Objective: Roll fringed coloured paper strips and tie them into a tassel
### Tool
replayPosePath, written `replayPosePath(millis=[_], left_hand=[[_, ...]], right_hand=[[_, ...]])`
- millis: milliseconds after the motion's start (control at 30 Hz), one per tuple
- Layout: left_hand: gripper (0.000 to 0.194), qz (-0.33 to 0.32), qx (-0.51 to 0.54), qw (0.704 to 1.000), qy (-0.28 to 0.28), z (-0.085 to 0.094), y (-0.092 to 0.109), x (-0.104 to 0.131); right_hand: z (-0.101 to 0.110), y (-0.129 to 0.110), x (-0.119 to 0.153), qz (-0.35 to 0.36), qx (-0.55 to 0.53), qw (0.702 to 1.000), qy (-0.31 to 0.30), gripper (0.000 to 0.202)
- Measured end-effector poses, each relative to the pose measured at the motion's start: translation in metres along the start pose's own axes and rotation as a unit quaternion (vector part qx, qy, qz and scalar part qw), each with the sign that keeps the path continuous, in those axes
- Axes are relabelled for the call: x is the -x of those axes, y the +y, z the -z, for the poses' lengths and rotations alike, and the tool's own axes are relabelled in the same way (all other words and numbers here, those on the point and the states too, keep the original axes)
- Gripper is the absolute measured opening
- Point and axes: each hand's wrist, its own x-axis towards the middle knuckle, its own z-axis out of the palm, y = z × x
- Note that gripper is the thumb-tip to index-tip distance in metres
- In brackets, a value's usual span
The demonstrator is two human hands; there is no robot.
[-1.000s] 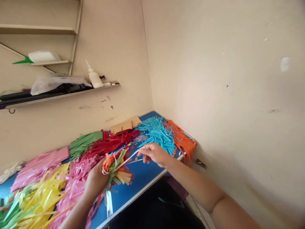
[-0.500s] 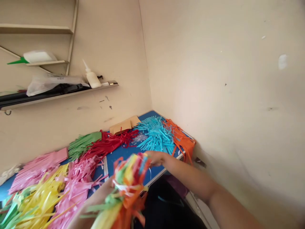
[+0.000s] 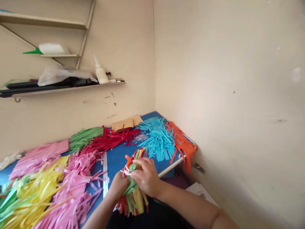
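Note:
Between my two hands is a bundle of coloured paper strips (image 3: pixel 137 194) in green, yellow, red and orange. White string (image 3: pixel 128 170) circles it near its looped top, and the loose strips hang down over my dark clothing. My left hand (image 3: pixel 120 184) is closed round the bundle's left side, just below the string. On the other side my right hand (image 3: pixel 147 176) presses its fingers against the top and the tied part. The right fingertips are at the string and strips; whether they pinch the string itself I cannot tell.
Fringed paper lies over the blue table (image 3: pixel 116 159): pink (image 3: pixel 73 181), yellow (image 3: pixel 40 194), green (image 3: pixel 85 135), red (image 3: pixel 111 140), light blue (image 3: pixel 158 136) and orange (image 3: pixel 186 146). Brown paper (image 3: pixel 125 124) rests near the wall. Above, a shelf (image 3: pixel 71 90) carries a glue bottle (image 3: pixel 102 75).
The bundle has turned and come to rest upright, with its strips hanging down. My right hand has moved down and across onto its tied part. The camera view has shifted slightly.

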Motion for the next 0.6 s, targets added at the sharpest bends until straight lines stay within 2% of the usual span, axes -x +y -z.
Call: replayPosePath(millis=[100,267,333,433,533,600], left_hand=[[0.019,0.03,0.06,0.998,-0.017,-0.005,-0.001,0.01],[0.035,0.059,0.2,0.978,0.012,-0.032,-0.004,0.016],[0.04,0.066,0.255,0.964,0.029,-0.042,-0.007,0.016],[0.037,0.077,0.311,0.945,0.058,-0.05,-0.009,0.01],[0.033,0.093,0.338,0.935,0.057,-0.05,-0.013,0.002],[0.035,0.094,0.342,0.933,0.057,-0.048,-0.019,-0.001]], right_hand=[[0.0,0.008,0.015,-0.111,-0.084,0.988,0.066,0.025],[-0.015,0.013,0.02,-0.293,-0.224,0.92,0.136,0.027],[-0.024,0.013,0.022,-0.325,-0.298,0.889,0.122,0.029],[-0.033,0.015,0.023,-0.33,-0.408,0.851,0.03,0.046],[-0.037,0.026,0.017,-0.318,-0.368,0.874,-0.005,0.061],[-0.038,0.041,0.009,-0.339,-0.34,0.877,0.013,0.053]])
